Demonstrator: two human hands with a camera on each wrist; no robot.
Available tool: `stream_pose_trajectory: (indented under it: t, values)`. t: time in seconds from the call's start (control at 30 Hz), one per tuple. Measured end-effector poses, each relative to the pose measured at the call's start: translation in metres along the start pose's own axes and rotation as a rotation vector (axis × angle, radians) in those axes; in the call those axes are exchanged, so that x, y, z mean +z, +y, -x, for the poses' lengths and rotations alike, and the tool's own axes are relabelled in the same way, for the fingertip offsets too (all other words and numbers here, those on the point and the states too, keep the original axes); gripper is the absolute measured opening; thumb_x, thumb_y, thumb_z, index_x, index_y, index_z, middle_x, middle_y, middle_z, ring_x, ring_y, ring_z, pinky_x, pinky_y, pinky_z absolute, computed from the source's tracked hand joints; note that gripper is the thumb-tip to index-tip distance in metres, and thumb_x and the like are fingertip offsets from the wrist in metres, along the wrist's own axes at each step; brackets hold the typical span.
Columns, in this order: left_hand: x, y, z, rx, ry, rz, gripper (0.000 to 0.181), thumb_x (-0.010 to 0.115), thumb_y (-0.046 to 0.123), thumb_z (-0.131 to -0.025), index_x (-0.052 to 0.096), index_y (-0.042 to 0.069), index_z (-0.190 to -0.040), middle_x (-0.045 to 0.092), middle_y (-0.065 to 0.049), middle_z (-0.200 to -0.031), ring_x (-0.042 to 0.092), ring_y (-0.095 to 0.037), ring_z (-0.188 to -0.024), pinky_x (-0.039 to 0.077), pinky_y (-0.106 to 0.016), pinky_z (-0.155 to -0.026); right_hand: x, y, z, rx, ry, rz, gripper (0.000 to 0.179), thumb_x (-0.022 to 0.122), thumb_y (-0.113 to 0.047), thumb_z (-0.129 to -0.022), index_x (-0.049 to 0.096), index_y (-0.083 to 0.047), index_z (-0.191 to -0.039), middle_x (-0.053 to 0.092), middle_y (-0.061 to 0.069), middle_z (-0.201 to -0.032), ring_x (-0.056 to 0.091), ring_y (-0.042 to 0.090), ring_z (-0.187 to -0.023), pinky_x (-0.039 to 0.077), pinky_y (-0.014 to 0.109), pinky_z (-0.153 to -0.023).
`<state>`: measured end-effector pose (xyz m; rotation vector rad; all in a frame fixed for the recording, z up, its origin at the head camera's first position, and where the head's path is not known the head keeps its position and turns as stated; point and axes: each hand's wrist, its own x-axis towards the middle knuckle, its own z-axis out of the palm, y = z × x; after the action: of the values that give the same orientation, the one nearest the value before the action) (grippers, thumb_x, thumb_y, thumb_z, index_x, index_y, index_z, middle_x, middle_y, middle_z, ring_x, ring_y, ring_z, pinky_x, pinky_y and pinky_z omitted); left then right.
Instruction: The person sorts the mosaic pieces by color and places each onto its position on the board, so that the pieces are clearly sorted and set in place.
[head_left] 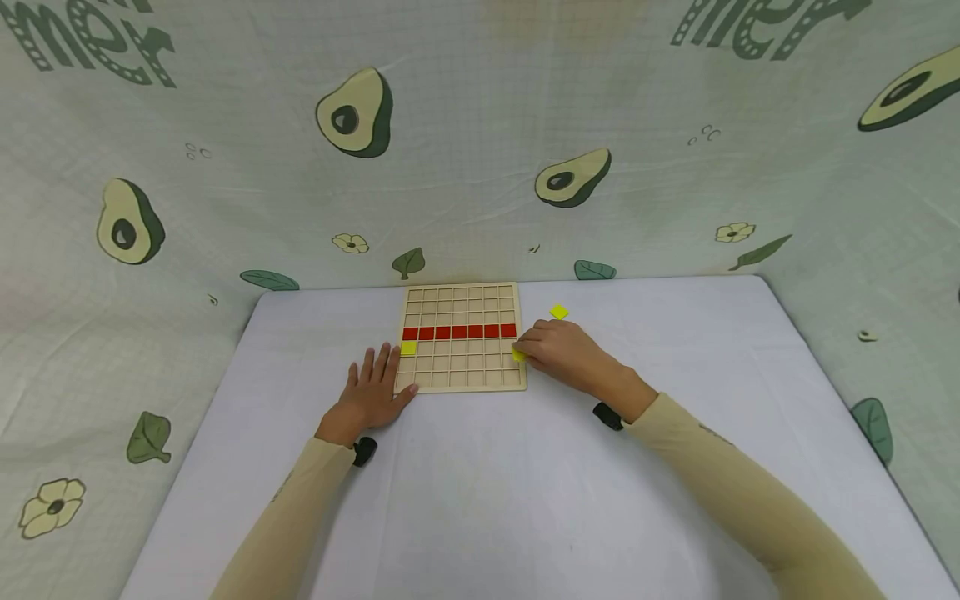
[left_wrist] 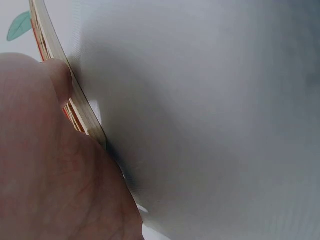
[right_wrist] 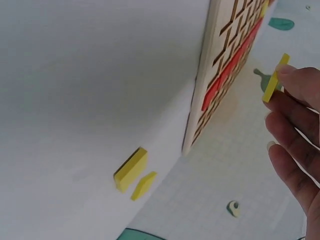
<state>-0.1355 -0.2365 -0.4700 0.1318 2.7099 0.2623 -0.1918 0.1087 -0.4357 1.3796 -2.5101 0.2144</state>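
Observation:
A wooden grid board [head_left: 460, 363] lies on the white table with a full row of red tiles [head_left: 459, 332] across it. Just below that row, one yellow tile [head_left: 408, 347] sits in the leftmost cell. My left hand [head_left: 370, 398] rests at the board's lower left corner, fingers spread along the left side and thumb at the near edge. Between thumb and index finger, my right hand [head_left: 562, 354] pinches another yellow tile [right_wrist: 275, 80] over the board's right edge. In the right wrist view this tile is seen nearly edge-on, with the other fingers apart from it.
Two loose yellow pieces, a thicker one [right_wrist: 131, 170] and a thinner one [right_wrist: 144, 185], lie on the table to the right of the board. A cloth with avocado prints [head_left: 360, 112] hangs behind and at both sides. White tabletop [head_left: 480, 492] stretches in front of the board.

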Motion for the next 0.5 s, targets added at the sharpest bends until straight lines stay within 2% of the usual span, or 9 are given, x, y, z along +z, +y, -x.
stream_pose_trajectory:
  t: [0.33, 0.5]
  values:
    - [0.000, 0.000, 0.000, 0.005, 0.009, 0.000, 0.085, 0.045, 0.044, -0.111, 0.004, -0.004, -0.167, -0.002, -0.027, -0.175, -0.005, -0.049, -0.161, 0.000, -0.067, -0.127, 0.003, -0.009, -0.028, -0.065, 0.087, -0.023, 0.017, 0.084, -0.003, -0.089, 0.081, -0.007, -0.105, 0.079, 0.000, -0.095, 0.071, 0.019, -0.089, 0.060, 0.032, -0.082]
    - [0.001, -0.001, -0.002, 0.007, 0.013, 0.008, 0.085, 0.044, 0.045, -0.111, 0.005, -0.004, -0.167, -0.001, -0.027, -0.175, -0.005, -0.049, -0.161, -0.001, -0.066, -0.128, 0.007, -0.015, -0.043, -0.077, 0.093, -0.025, 0.017, 0.084, -0.005, -0.090, 0.081, -0.008, -0.105, 0.080, -0.001, -0.098, 0.071, 0.018, -0.092, 0.060, 0.031, -0.085]
